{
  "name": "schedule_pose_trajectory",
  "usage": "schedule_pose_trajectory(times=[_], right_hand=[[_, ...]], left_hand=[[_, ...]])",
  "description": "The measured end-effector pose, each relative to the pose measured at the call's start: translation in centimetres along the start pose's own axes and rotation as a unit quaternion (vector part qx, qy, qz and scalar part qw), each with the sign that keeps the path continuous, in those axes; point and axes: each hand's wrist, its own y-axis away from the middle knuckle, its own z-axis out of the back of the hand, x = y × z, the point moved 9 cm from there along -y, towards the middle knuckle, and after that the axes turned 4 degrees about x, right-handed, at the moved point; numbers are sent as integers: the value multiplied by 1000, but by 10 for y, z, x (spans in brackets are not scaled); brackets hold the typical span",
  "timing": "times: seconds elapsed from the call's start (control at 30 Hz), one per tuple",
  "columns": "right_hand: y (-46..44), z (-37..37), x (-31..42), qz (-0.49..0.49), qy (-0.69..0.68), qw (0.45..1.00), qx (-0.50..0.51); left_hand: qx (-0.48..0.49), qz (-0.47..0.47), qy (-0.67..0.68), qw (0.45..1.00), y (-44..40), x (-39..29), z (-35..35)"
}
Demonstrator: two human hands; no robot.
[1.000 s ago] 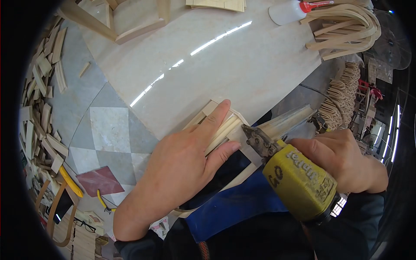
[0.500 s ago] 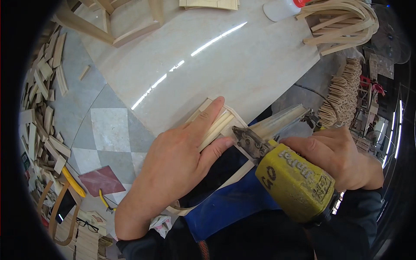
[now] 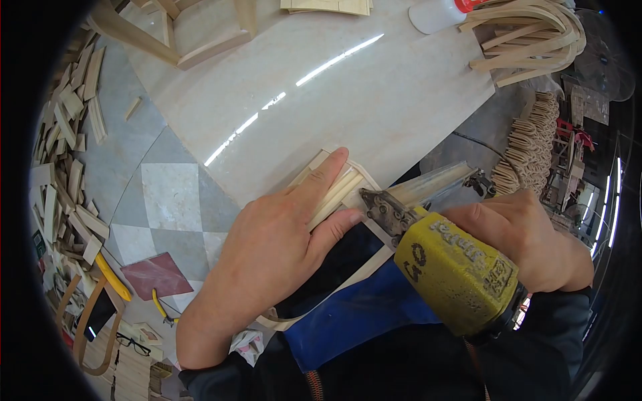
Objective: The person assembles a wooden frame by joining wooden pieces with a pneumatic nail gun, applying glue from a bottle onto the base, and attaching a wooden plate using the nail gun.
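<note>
My right hand is closed around a worn yellow nail gun marked "GO". Its dark metal nose rests at or just above the corner of a pale wooden frame; contact is hard to make out. My left hand grips that corner and some narrow wooden strips, index finger stretched along the top and thumb at the near side, close to the nose. The palm hides part of the frame, whose curved end emerges below my left forearm. The gun's handle is mostly hidden behind its body.
The frame corner overlaps a pale tabletop. At the far right are bent wood strips and a white bottle with a red cap. A wooden frame piece stands at the far left. Wood offcuts litter the tiled floor.
The nail gun has tilted slightly, its rear end shifting a little to the right along with my right hand. My left hand and the frame stay in place.
</note>
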Motion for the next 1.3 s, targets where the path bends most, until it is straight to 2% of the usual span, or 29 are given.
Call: schedule_pose_trajectory(times=[0.17, 0.47, 0.57, 0.63, 0.7, 0.8, 1.0, 1.1, 1.2, 1.3], right_hand=[[9, -10, -3, -2, 22, 1000, 21], [49, -26, -38, -12, -157, 973, -168], [71, -30, -40, -18, -146, 967, -206], [84, -33, -41, -24, -129, 963, -237], [94, -44, -45, -22, -145, 956, -256], [106, -57, -52, -8, -168, 943, -288], [117, -101, -63, 14, -218, 914, -343], [115, -110, -68, 16, -224, 913, -339], [111, -121, -71, 20, -226, 912, -341], [110, -119, -74, 25, -222, 914, -339]], left_hand=[[-45, -46, 14, 998, 3, -1, 0], [-54, -45, 31, 997, 5, 2, 0], [-85, -43, 21, 995, 2, 0, 14], [-111, -1, 51, 992, -3, 8, 32], [-106, -37, 45, 993, -14, 10, 46], [-97, -40, 42, 994, -21, 9, 53], [-103, 24, -55, 993, -7, 15, 51], [-240, -95, -193, 947, 10, -13, 59], [-375, -206, -276, 861, 47, -38, 49], [-394, -232, -280, 844, 73, -58, 13]])
